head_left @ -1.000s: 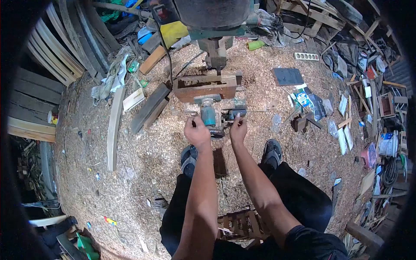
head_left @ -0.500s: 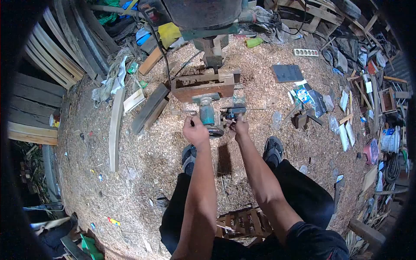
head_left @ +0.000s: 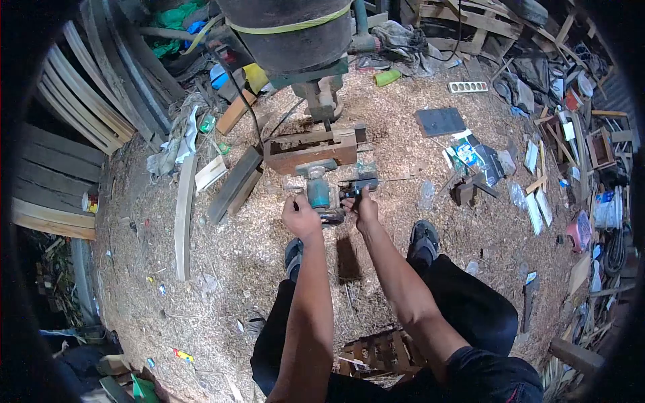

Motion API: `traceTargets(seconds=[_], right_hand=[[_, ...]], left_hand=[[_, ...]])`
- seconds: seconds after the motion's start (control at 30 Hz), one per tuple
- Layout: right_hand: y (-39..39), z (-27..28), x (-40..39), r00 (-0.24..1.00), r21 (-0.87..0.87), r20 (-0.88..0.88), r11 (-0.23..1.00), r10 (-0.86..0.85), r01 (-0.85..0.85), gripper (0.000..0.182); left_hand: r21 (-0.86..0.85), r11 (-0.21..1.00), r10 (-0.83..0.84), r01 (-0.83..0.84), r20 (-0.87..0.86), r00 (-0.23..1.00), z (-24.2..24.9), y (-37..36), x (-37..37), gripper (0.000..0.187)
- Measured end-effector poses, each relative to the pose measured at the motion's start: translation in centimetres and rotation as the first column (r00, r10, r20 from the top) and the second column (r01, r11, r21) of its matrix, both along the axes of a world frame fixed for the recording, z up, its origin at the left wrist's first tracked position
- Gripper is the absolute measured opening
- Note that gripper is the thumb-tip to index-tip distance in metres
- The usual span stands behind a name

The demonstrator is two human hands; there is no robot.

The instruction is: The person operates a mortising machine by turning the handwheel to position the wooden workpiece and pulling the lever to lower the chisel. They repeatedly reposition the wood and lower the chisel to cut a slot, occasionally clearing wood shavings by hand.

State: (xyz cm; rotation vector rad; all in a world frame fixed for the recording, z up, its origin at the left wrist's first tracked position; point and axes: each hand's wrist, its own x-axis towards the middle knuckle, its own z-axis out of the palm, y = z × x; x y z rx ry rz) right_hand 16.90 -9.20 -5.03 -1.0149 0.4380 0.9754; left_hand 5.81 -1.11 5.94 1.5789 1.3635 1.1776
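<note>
In the head view, a green drilling machine with a motor housing (head_left: 289, 43) stands in front of me. Its bit (head_left: 328, 125) points down at a hollow rectangular wooden workpiece (head_left: 312, 158), which rests against the metal carriage. Below the workpiece is a green cylindrical part (head_left: 318, 193), with a dark handwheel (head_left: 332, 219) nearest me. My left hand (head_left: 302, 218) is closed round a small dark handle left of that cylinder. On the right, my right hand (head_left: 366, 209) is closed on a black handle (head_left: 350, 191); the fingertips are partly hidden.
Sawdust and shavings cover the floor. Timber beams (head_left: 235, 185) lie left of the machine, with a long board (head_left: 184, 221) beyond them. A dark panel (head_left: 440, 122), a power strip (head_left: 467, 87) and wood scraps lie right. Curved planks (head_left: 87, 94) lean at the far left.
The view has tilted, so the machine and floor sit slightly lower and more of the motor housing shows. My right fingers have shifted on the black handle; my left hand keeps its hold.
</note>
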Motion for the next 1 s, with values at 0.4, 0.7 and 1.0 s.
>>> traceTargets(seconds=[0.4, 0.7, 1.0], right_hand=[[-0.2, -0.4, -2.7, 0.683, -0.277, 0.731, 0.915, 0.002, 0.293, 0.049], [-0.2, 0.1, -0.3, 0.994, 0.076, -0.075, 0.993, -0.082, 0.088, 0.06], [1.0, -3.0, -2.4, 0.728, -0.227, 0.686, 0.947, -0.01, 0.227, 0.061]], left_hand=[[-0.007, 1.0, 0.017, -0.018, -0.064, 0.998, -0.3, 0.2, -0.1, 0.032], [-0.013, 1.0, 0.029, -0.028, 0.03, 0.999, -0.6, 0.0, 0.2, 0.028], [-0.01, 1.0, 0.007, -0.007, 0.023, 1.0, 0.0, -0.2, 0.0, 0.027]])
